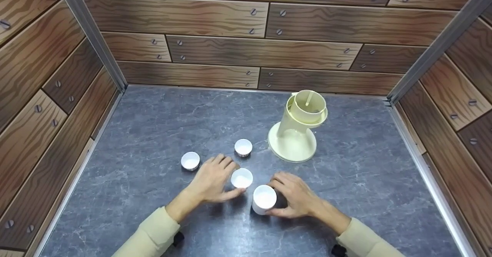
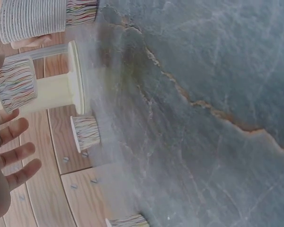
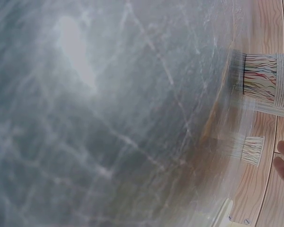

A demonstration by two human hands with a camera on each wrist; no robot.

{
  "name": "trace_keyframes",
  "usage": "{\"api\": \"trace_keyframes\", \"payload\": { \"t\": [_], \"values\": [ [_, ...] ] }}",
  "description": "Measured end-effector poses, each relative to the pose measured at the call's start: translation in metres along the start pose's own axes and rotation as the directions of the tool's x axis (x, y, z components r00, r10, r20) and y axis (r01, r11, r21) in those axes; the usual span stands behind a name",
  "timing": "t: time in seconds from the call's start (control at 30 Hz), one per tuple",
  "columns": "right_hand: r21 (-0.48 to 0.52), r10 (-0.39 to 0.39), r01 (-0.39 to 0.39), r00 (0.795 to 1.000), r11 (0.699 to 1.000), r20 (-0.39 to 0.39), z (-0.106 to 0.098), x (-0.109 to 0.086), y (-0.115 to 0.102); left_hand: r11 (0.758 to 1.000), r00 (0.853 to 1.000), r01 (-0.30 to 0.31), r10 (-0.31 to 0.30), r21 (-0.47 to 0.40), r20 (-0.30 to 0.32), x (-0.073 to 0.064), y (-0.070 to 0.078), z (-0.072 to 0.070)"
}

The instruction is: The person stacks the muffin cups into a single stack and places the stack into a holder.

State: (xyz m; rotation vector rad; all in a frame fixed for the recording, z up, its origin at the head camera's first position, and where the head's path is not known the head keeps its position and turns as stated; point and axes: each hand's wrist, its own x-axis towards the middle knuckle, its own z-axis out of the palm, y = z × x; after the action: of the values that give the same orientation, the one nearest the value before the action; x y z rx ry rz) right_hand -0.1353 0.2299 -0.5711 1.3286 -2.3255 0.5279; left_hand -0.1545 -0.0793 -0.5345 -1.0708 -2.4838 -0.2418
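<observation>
My left hand pinches a small white paper baking cup between thumb and forefinger. Coloured wavy stripes run around this cup in the left wrist view, where it is above the table and the other fingers are spread apart. A tall nested stack of the same cups stands nearer the body, gripped at its right side by my right hand. The stack's layered rims show in the left wrist view. Two single cups sit beyond the left hand, one further left and one towards the centre.
A pale yellow plastic stand with a round base and an open cylinder on top stands behind the right hand. The grey marbled tabletop is bounded by wood-print panels at the back and both sides.
</observation>
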Motion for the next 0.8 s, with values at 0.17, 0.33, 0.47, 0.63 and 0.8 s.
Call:
{"api": "trace_keyframes", "payload": {
  "t": [0.17,0.33,0.47,0.63,0.8],
  "values": [
    [0.007,0.006,-0.006,1.000,1.000,0.011,0.000,0.001,-0.001,1.000,1.000,-0.014,0.014,0.007,-0.007,0.001,0.001,-0.007],
    [0.016,0.022,-0.023,0.999,1.000,0.030,-0.001,0.001,-0.002,1.000,1.000,-0.025,0.025,0.010,-0.009,0.004,0.004,-0.011],
    [0.019,0.029,-0.030,0.999,0.999,0.037,0.000,0.001,-0.002,0.999,0.999,-0.031,0.031,0.007,-0.034,0.006,0.006,-0.012],
    [0.003,0.006,-0.006,1.000,1.000,0.014,0.000,0.001,-0.001,0.999,0.995,-0.036,0.035,-0.009,-0.092,0.008,0.009,-0.015],
    [-0.003,-0.003,0.003,1.000,1.000,0.009,-0.001,0.001,-0.001,0.998,0.989,-0.055,0.048,-0.043,-0.140,0.010,0.012,-0.017]
  ]
}}
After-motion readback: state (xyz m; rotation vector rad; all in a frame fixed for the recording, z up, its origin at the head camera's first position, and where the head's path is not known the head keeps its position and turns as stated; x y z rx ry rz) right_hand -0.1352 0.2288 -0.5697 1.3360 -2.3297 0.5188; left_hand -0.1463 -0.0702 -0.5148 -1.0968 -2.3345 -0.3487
